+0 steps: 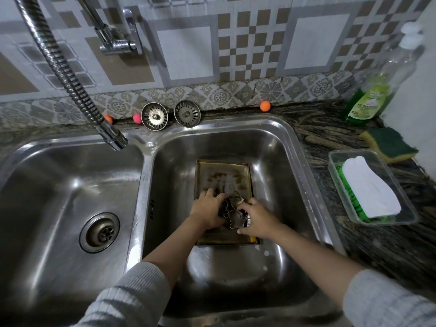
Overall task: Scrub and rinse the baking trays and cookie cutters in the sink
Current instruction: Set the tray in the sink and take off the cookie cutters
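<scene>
Steel cookie cutters (232,212) lie bunched on the baking trays (223,175) at the bottom of the right basin of the sink (295,147). Both hands are down among them: the left hand (207,212) curls its fingers over the left side of the bunch, and the right hand (258,219) curls round the right side, so each grips the cutters. I count at least three cutters, though the hands hide part of the heap, so there may be more. The trays look like two stacked, a second edge showing under the top one, but I cannot be sure.

No water runs from the faucet (113,135), which hangs over the divider toward the left basin, and nothing looks soapy. So I judge the washing has barely begun; this seems to be the gathering of the cutters before scrubbing. The next move probably calls for lifting the cutters clear of the stained top tray, then fetching a scrubber and soap.

On the counter to the right stand one sponge (389,143), one bottle of dish soap (370,97) and one brush (370,192) in a clear plastic tub (411,214). Two sink strainers (171,115) lean at the wall behind the basins.
</scene>
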Available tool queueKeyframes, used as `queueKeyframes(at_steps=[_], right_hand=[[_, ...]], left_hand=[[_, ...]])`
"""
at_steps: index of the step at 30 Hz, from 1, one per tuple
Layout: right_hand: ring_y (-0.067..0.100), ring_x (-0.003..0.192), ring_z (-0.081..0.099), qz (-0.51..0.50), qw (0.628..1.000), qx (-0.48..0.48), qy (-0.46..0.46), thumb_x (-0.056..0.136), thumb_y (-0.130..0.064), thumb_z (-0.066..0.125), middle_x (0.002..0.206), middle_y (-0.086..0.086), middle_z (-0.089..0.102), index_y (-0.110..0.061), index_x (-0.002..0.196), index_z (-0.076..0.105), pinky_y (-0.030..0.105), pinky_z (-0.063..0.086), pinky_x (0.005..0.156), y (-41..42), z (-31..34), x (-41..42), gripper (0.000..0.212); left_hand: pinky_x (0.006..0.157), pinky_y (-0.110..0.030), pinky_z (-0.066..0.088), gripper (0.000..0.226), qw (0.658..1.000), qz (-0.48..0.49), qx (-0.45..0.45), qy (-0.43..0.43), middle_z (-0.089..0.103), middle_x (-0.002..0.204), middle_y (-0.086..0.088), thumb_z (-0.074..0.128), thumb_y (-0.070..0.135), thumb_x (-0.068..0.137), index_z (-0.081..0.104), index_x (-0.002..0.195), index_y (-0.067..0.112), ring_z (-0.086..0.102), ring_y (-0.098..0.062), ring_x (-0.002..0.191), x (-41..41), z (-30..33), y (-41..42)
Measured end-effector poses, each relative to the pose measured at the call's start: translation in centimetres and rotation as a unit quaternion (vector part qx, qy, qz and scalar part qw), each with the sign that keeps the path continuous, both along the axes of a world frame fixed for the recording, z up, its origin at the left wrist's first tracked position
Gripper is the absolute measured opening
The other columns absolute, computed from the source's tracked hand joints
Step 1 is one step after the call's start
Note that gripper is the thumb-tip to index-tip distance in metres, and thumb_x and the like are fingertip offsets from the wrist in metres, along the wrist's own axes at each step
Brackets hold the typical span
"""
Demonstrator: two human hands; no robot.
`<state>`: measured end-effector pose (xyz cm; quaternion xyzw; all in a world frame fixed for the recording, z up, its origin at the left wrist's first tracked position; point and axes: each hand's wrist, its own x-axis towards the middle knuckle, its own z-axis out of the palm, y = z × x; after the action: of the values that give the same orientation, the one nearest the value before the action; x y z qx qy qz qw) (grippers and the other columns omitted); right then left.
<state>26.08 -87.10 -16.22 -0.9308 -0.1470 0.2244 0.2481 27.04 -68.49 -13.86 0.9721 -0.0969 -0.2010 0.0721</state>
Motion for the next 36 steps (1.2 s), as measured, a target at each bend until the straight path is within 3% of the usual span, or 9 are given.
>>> queueKeyframes(at_steps=[6, 19, 28, 30, 33, 36], right_hand=[[0.018, 0.11, 0.051, -0.041, 0.999, 0.028, 0.008, 0.066, -0.04, 0.082, 0.121, 0.001, 0.045, -0.023, 0.132, 0.05, 0.027, 0.047, 0.086, -0.2, -0.1, 0.1, 0.076], [0.015, 0.11, 0.053, -0.094, 0.99, 0.102, -0.012, 0.062, -0.039, 0.085, 0.12, 0.001, 0.05, -0.019, 0.129, 0.055, 0.025, 0.045, 0.093, -1.2, 1.5, 0.2, 0.076], [0.013, 0.107, 0.052, -0.056, 0.995, 0.087, 0.012, 0.059, -0.041, 0.086, 0.116, -0.002, 0.05, -0.022, 0.126, 0.057, 0.028, 0.045, 0.095, -2.9, 3.9, -2.4, 0.075], [0.01, 0.101, 0.052, -0.037, 0.996, 0.08, 0.027, 0.061, -0.039, 0.085, 0.109, -0.006, 0.049, -0.023, 0.12, 0.061, 0.025, 0.046, 0.09, -3.0, 4.1, -3.6, 0.066], [0.006, 0.089, 0.058, -0.021, 0.994, 0.093, 0.045, 0.068, -0.026, 0.083, 0.094, -0.011, 0.055, -0.022, 0.1, 0.067, 0.017, 0.046, 0.076, -3.0, 4.0, -5.6, 0.036], [0.001, 0.084, 0.059, 0.006, 0.993, 0.075, 0.09, 0.071, -0.025, 0.081, 0.09, -0.011, 0.062, -0.021, 0.092, 0.068, 0.015, 0.047, 0.072, -3.0, 3.9, -6.9, 0.025]], left_hand=[[0.091, -0.04, 0.046, 0.066, 1.0, 0.017, -0.016, -0.014, 0.044, 0.126, -0.01, 0.07, 0.047, 0.074, 0.042, 0.127, 0.021, 0.042, -0.03, 0.12, 0.0, -0.5, 0.2], [0.086, -0.04, 0.05, 0.059, 0.991, 0.032, -0.101, -0.076, 0.042, 0.121, -0.006, 0.063, 0.049, 0.079, 0.044, 0.126, 0.019, 0.047, -0.026, 0.114, -0.9, 0.1, 1.1], [0.085, -0.038, 0.049, 0.058, 0.992, -0.097, -0.052, -0.062, 0.044, 0.12, -0.002, 0.061, 0.05, 0.079, 0.042, 0.123, 0.018, 0.048, -0.023, 0.109, -4.9, 2.1, 2.0], [0.085, -0.038, 0.05, 0.058, 0.99, -0.129, -0.039, -0.04, 0.044, 0.12, -0.003, 0.06, 0.053, 0.079, 0.042, 0.121, 0.017, 0.048, -0.023, 0.108, -6.1, 2.1, 2.3], [0.089, -0.038, 0.048, 0.064, 0.985, -0.168, -0.037, -0.007, 0.043, 0.127, -0.004, 0.06, 0.051, 0.079, 0.04, 0.128, 0.016, 0.048, -0.024, 0.112, -8.2, 2.1, 2.5], [0.087, -0.035, 0.045, 0.062, 0.98, -0.199, -0.018, 0.015, 0.043, 0.127, -0.007, 0.062, 0.048, 0.08, 0.041, 0.126, 0.013, 0.049, -0.026, 0.112, -9.8, 2.0, 2.3]])
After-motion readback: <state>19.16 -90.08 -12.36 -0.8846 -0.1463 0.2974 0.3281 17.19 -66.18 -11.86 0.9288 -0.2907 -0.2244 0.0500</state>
